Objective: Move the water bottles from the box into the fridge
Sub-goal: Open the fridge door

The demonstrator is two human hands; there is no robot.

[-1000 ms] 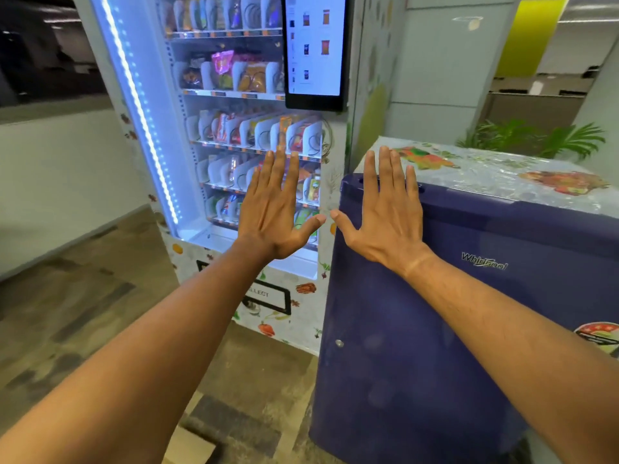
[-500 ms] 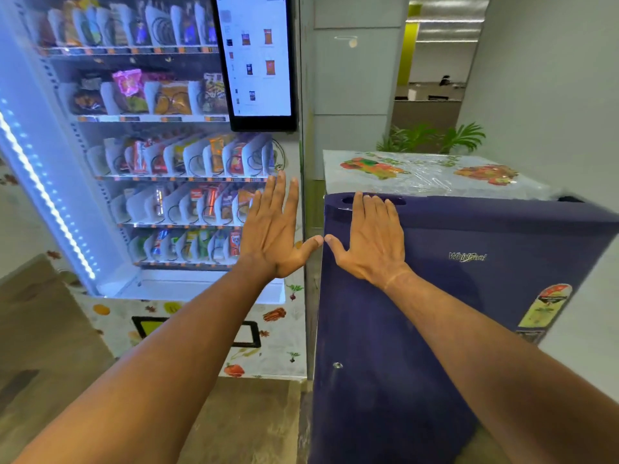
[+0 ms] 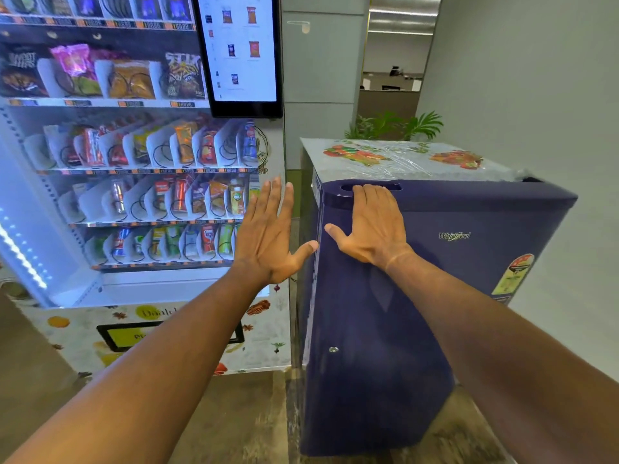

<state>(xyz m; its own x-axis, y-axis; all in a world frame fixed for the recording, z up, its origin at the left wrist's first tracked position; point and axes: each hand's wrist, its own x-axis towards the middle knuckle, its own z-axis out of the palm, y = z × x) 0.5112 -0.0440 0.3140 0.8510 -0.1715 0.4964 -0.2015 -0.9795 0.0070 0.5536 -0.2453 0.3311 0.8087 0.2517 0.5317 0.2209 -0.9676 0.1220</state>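
- Head view looks forward and down along two bare forearms stretched out in front of the person.
- Left hand (image 3: 273, 236) is raised with its back to the camera, fingers straight and close together, thumb spread out to the right. It holds nothing. It appears in front of a vending machine (image 3: 134, 182); whether it touches anything cannot be told.
- Right hand (image 3: 371, 229) is also flat, fingers straight and together, thumb spread to the left. Its fingertips (image 3: 370, 192) reach the recessed handle slot (image 3: 370, 188) at the top edge of the fridge door; whether they hook into it cannot be told. It grips nothing.
- Both thumbs point toward each other, near but apart.
- Fridge (image 3: 402, 313) is a small, dark blue unit standing on the floor just right of the vending machine. Its door looks closed, glossy, with a silver brand logo and a coloured sticker (image 3: 514, 276) on the right side.
- Plastic sheet with printed fruit pictures (image 3: 408, 159) covers the fridge top.
- Green plants (image 3: 395, 125) stand behind the fridge.
- Vending machine holds rows of snack packets and drink cans, with a lit touch screen (image 3: 243, 51) at its upper right.
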